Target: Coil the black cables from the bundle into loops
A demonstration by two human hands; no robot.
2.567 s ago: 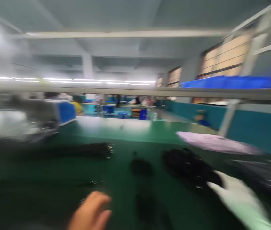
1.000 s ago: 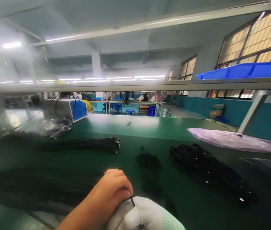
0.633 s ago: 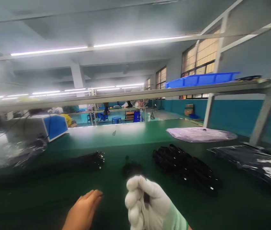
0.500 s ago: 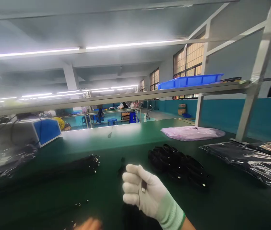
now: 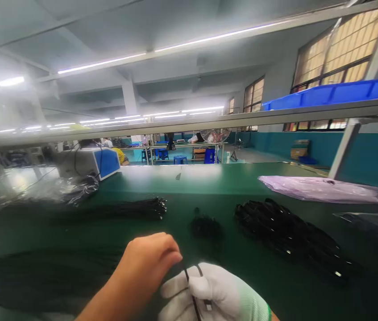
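My right hand (image 5: 215,290), in a white glove with a green cuff, is closed round a black cable (image 5: 192,290). The strand crosses the gloved fingers, and a small metal-tipped plug (image 5: 208,305) shows at the palm. My bare left hand (image 5: 151,263) is just above and to the left, its fingers curled and thumb pressed in, pinching the cable where it leaves the glove. Beyond the hands lies a small dark coil of cable (image 5: 207,226). A large heap of coiled black cables (image 5: 285,232) with metal plugs sits to its right.
Straight black cables (image 5: 142,207) lie bundled at left on the green table (image 5: 182,183), with more loose strands nearer. Clear plastic bags (image 5: 71,189), a blue-and-white machine (image 5: 105,161) and a pink bag (image 5: 322,188) stand farther back. An overhead shelf bar holds a blue tray (image 5: 336,94).
My left hand has come up from the bottom edge to the gloved hand. The right hand is lower, with a cable strand now across its fingers. The view has turned left.
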